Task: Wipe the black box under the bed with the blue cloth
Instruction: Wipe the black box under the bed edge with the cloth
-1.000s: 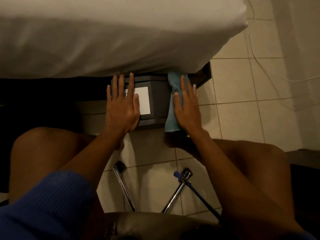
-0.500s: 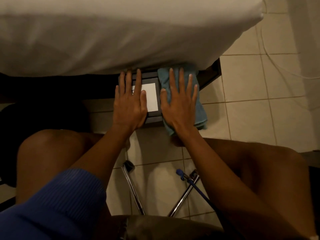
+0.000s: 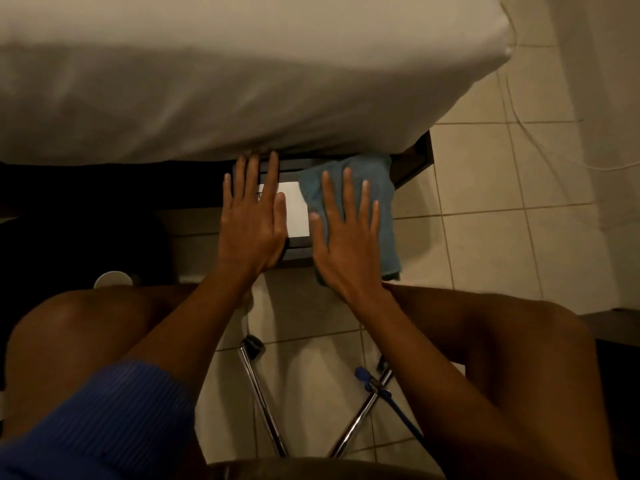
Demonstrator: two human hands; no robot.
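The black box (image 3: 298, 249) sticks out from under the bed edge, with a white label (image 3: 296, 211) on its top. My left hand (image 3: 251, 221) lies flat on the box's left part, fingers spread, partly over the label. The blue cloth (image 3: 382, 202) is spread over the box's right part and hangs down its right side. My right hand (image 3: 346, 233) presses flat on the cloth, fingers apart. The box's far end is hidden under the mattress.
The white mattress (image 3: 242, 81) overhangs the box. Tiled floor (image 3: 502, 254) lies to the right, with a thin white cable (image 3: 519, 133). Chrome stool legs (image 3: 259, 393) and a blue-tipped rod (image 3: 391, 400) stand between my knees. A small white round object (image 3: 112, 279) sits at left.
The cloth went from a narrow fold at the box's right edge to spread over its right top. My right hand slid left with it. My left hand stayed in place.
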